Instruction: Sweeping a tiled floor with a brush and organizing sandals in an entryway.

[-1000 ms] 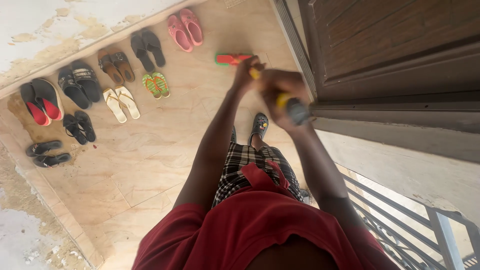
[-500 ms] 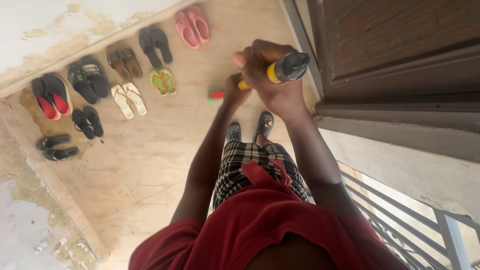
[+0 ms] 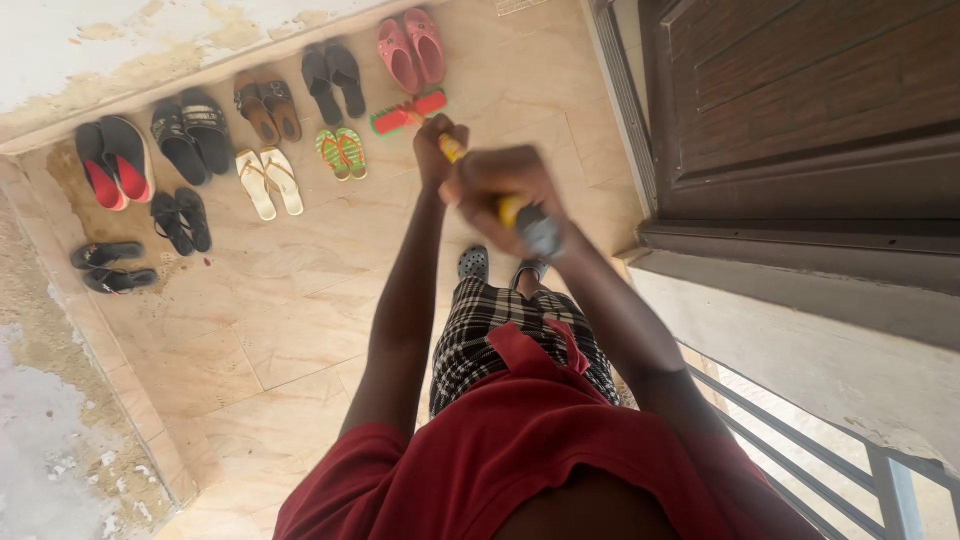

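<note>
A long broom (image 3: 455, 150) with a yellow handle is gripped in both hands above a tiled floor (image 3: 290, 320). The right hand (image 3: 495, 185) is wrapped around the upper part of the handle, its fingers (image 3: 480, 175) curled shut around the yellow shaft; the dark grey end of the handle is seen sticking out just past this hand, toward the body. The left hand (image 3: 437, 148) is closed on the shaft a little further down, just beside the right hand, with the fingers clamped so that a short stretch of yellow shows between the two fists. From the left hand the shaft runs down and away to the red and green brush head (image 3: 408, 112), which lies on the floor close to a pair of pink clogs (image 3: 410, 52) — whether it touches them cannot be told.

Rows of footwear are lined up along the stained wall (image 3: 120, 40): black slides (image 3: 333, 80), brown sandals (image 3: 266, 105), green striped flip-flops (image 3: 341, 153), cream flip-flops (image 3: 268, 181) and red-lined shoes (image 3: 112, 160). A dark wooden door (image 3: 800, 110) is seen at the right — a metal railing (image 3: 800, 450) below it. A red shirt (image 3: 520, 450) and checked shorts (image 3: 500, 335) are worn, with grey clogs (image 3: 473, 263) on the feet.
</note>
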